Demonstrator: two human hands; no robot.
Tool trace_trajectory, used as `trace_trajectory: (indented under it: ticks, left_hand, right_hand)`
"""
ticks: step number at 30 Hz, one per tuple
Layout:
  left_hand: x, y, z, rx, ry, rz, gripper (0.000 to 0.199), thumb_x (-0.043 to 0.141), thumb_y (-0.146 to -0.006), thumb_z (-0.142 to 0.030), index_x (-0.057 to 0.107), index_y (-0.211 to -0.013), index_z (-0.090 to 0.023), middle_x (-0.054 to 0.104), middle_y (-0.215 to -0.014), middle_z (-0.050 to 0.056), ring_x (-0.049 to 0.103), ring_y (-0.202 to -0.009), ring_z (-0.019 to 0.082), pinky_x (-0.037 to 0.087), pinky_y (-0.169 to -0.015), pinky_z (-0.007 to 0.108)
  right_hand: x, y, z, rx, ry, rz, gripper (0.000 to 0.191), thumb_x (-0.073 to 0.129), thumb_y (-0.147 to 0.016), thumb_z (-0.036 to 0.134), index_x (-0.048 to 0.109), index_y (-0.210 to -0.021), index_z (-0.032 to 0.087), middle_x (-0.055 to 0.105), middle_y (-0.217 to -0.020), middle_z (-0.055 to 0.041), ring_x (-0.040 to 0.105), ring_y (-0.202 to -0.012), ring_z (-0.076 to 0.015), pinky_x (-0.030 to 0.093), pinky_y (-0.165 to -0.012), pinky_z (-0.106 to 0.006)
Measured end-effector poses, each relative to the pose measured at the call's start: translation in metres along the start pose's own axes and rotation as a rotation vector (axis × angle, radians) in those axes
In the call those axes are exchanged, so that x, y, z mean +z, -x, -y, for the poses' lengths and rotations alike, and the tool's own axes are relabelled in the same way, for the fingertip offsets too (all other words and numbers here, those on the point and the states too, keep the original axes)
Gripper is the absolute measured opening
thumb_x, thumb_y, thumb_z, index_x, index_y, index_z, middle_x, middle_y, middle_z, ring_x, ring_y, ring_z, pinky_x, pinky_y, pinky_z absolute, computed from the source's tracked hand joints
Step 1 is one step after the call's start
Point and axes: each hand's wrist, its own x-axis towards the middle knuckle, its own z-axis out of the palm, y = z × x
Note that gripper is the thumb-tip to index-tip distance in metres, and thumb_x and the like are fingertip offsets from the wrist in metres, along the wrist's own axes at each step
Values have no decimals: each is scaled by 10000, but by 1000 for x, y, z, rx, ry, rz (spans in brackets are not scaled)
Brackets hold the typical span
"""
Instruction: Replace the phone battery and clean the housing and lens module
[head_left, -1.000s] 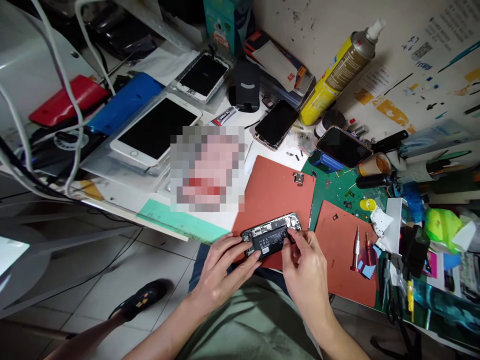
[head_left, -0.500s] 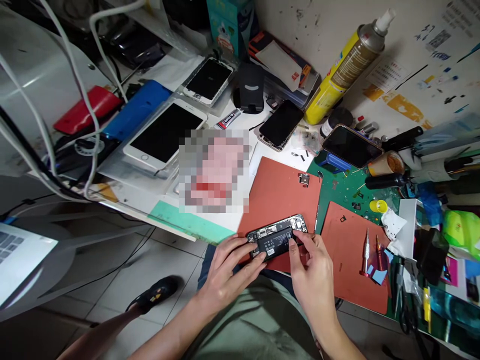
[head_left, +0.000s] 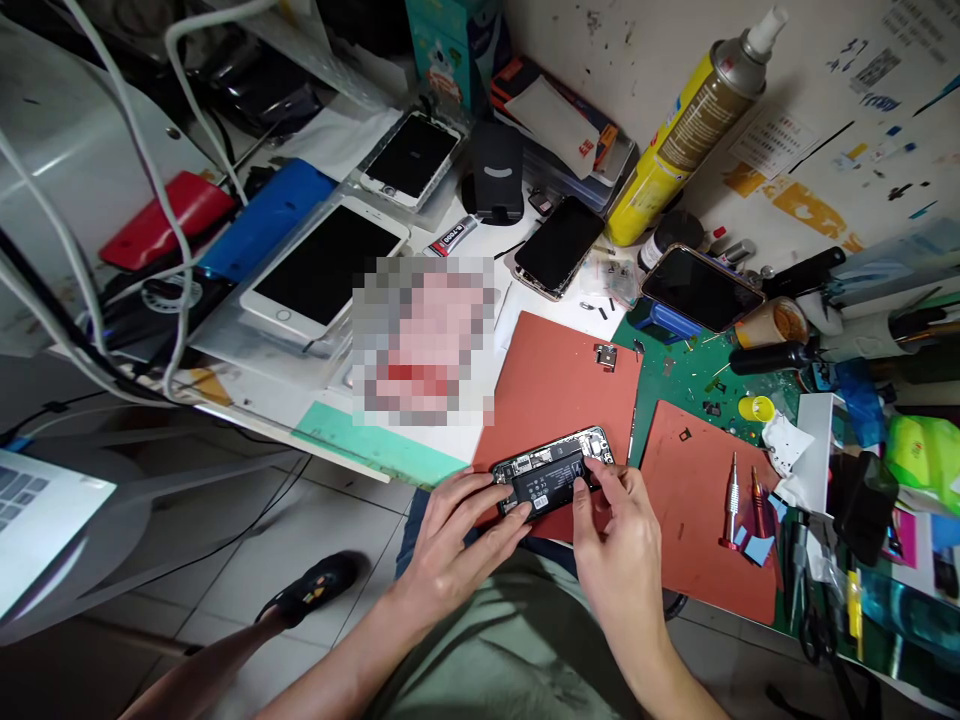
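An opened phone (head_left: 553,470) lies tilted near the front edge of the red-brown mat (head_left: 570,375), its black battery (head_left: 551,486) and circuit board exposed. Fingers of my left hand (head_left: 457,535) are closed over the phone's left end and lower edge, holding it. At the other end, the thumb and index finger of my right hand (head_left: 622,525) press close together on the battery's right part. Whether a small part sits between those fingertips is hidden. A small metal piece (head_left: 604,356) rests toward the mat's far right corner.
Screwdrivers (head_left: 733,500) lie on a second mat (head_left: 675,560) to the right. Behind stand a yellow spray can (head_left: 667,140), a dark phone (head_left: 559,245) and a propped phone (head_left: 703,288). White-framed screens (head_left: 326,265) and a glue tube (head_left: 451,237) are at the left.
My right hand has shifted very slightly left, its thumb and index finger still on the battery area. My left hand and the phone stay in place. The view has moved a little.
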Motion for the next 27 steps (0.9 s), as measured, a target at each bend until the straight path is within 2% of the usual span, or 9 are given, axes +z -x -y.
trace_trajectory:
  ticks: [7, 13, 23, 27]
  left_hand:
    - [1, 0, 0, -9, 6, -7, 507, 881, -823, -26, 768, -1281, -213, 715, -1242, 110, 607, -1234, 323, 565, -1052, 578]
    - [-2, -4, 0, -8, 11, 26, 481, 862, -852, -44, 754, -1293, -204, 734, -1289, 119, 598, -1260, 329, 563, -1052, 574]
    - [-2, -2, 1, -2, 15, 29, 479, 857, -850, -45, 755, -1291, -199, 755, -1293, 124, 593, -1274, 323, 558, -1059, 545]
    - [-1, -3, 3, 14, 0, 17, 440, 849, -868, -72, 760, -1275, -215, 755, -1298, 123, 615, -1251, 311, 572, -1044, 528]
  right_hand:
    - [1, 1, 2, 55, -63, 9, 388, 508, -1064, 431, 741, -1238, 174, 650, -1014, -78, 655, -718, -192, 551, -682, -350]
    - [5, 5, 5, 25, -22, -14, 445, 464, -1077, 440, 717, -1305, 154, 656, -1081, -123, 700, -972, -280, 572, -802, -409]
    - [6, 5, 6, 142, -125, -3, 424, 523, -1026, 518, 693, -1245, 197, 651, -1088, -115, 681, -917, -273, 556, -730, -403]
    - [3, 4, 6, 182, -229, -50, 406, 596, -988, 577, 690, -1126, 207, 697, -1114, -125, 674, -1000, -282, 548, -735, -379]
